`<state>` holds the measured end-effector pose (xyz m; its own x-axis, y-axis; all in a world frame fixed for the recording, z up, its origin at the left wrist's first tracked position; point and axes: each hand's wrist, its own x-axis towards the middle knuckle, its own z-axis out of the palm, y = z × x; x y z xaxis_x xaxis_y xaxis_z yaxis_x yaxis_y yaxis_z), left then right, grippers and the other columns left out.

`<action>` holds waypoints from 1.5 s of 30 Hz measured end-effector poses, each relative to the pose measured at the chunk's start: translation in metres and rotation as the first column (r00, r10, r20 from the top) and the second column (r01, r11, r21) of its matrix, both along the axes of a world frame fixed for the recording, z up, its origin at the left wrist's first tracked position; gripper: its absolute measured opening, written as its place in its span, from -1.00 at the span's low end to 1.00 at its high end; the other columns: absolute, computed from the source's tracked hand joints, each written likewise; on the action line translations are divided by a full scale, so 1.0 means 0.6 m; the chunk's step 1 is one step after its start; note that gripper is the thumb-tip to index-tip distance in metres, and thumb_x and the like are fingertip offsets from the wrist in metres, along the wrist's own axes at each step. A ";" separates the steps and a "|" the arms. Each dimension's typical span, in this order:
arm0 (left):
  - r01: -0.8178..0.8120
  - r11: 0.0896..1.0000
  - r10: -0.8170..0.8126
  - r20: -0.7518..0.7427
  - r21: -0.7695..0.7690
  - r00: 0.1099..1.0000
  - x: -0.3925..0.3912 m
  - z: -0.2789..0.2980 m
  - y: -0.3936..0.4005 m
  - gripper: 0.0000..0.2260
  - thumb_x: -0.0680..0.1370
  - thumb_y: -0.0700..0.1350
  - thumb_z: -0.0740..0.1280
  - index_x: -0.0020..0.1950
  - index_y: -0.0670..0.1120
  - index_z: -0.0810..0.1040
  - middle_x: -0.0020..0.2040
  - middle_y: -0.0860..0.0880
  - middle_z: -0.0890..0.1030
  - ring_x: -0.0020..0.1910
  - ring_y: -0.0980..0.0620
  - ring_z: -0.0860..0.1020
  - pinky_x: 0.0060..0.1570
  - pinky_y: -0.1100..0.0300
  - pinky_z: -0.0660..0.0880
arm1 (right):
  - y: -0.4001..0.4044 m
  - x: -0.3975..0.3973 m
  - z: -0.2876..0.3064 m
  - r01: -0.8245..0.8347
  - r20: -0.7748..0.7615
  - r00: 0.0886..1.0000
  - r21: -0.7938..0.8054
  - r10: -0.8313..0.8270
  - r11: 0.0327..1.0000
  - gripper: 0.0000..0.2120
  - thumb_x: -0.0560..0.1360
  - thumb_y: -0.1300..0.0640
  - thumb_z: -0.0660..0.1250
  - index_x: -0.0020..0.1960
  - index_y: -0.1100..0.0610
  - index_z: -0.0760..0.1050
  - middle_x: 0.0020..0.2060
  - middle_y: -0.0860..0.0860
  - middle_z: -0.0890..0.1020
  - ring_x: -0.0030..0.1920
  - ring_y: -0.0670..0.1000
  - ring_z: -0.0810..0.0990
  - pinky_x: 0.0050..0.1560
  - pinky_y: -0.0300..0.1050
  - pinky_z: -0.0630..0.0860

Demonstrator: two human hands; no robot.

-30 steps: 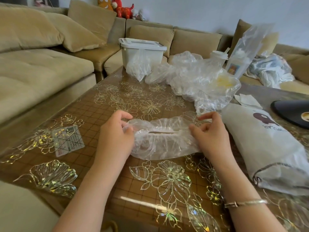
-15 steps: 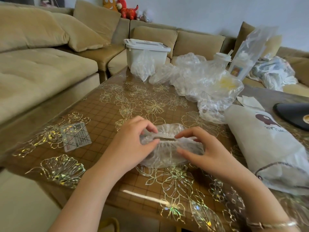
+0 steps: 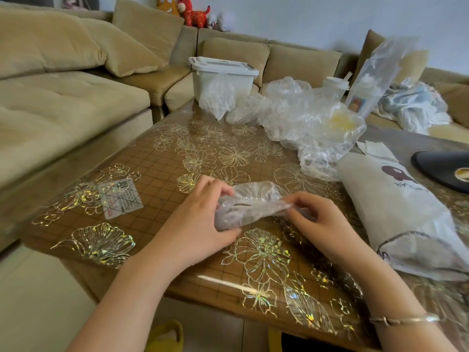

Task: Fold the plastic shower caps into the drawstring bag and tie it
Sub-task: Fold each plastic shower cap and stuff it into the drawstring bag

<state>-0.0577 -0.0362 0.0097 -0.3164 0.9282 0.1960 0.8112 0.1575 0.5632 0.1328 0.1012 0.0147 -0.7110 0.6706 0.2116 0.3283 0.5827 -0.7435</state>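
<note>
A clear plastic shower cap (image 3: 250, 203), bunched into a narrow bundle, lies on the flowered table (image 3: 157, 163) in front of me. My left hand (image 3: 200, 219) grips its left end with curled fingers. My right hand (image 3: 319, 221) pinches its right end, thumb and fingers closed on the plastic. A white drawstring bag (image 3: 401, 214) with a dark printed logo lies on its side at the right, its cord at the near end. A heap of more clear shower caps (image 3: 307, 125) sits further back in the middle of the table.
A white lidded plastic box (image 3: 222, 76) stands at the table's far edge. A small clear card (image 3: 120, 199) lies at the left. A black round object (image 3: 444, 171) sits at the far right. Beige sofas surround the table.
Both hands moved closer together and the cap went from a wide spread oval to a narrow folded bundle. The view shifted slightly.
</note>
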 end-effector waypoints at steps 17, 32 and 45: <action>-0.423 0.898 0.412 0.106 0.125 0.905 0.011 -0.011 0.026 -0.64 0.65 -0.01 0.19 -0.32 -0.10 0.32 -0.40 0.00 0.38 -0.45 0.04 0.30 -0.44 0.14 0.22 | 0.009 -0.061 -0.007 0.282 0.228 0.917 0.212 -0.328 0.936 -0.75 0.63 0.01 0.20 -0.16 0.11 0.44 -0.38 -0.04 0.51 -0.39 -0.04 0.44 -0.40 -0.17 0.26; -0.419 0.856 0.491 -0.226 0.301 0.841 0.014 -0.005 0.024 -0.83 0.60 -0.05 0.24 0.16 -0.04 0.49 0.05 0.03 0.54 0.06 0.00 0.45 0.06 0.13 0.31 | 0.017 -0.076 -0.023 0.269 0.315 0.823 0.516 -0.472 0.813 -0.75 0.64 -0.07 0.17 -0.07 0.10 0.34 -0.31 -0.05 0.50 -0.28 0.08 0.55 -0.35 -0.09 0.45; -0.064 0.974 -0.003 -0.300 -0.215 0.954 0.044 -0.020 0.064 -0.53 0.68 0.12 -0.16 0.60 0.08 0.04 0.61 0.13 0.00 0.60 0.01 -0.10 0.56 -0.04 -0.08 | -0.009 -0.063 -0.028 -0.008 0.368 0.917 0.409 -0.157 0.912 -0.54 0.68 -0.10 -0.04 0.57 -0.16 0.09 0.58 -0.12 0.07 0.58 -0.05 -0.09 0.53 0.07 -0.18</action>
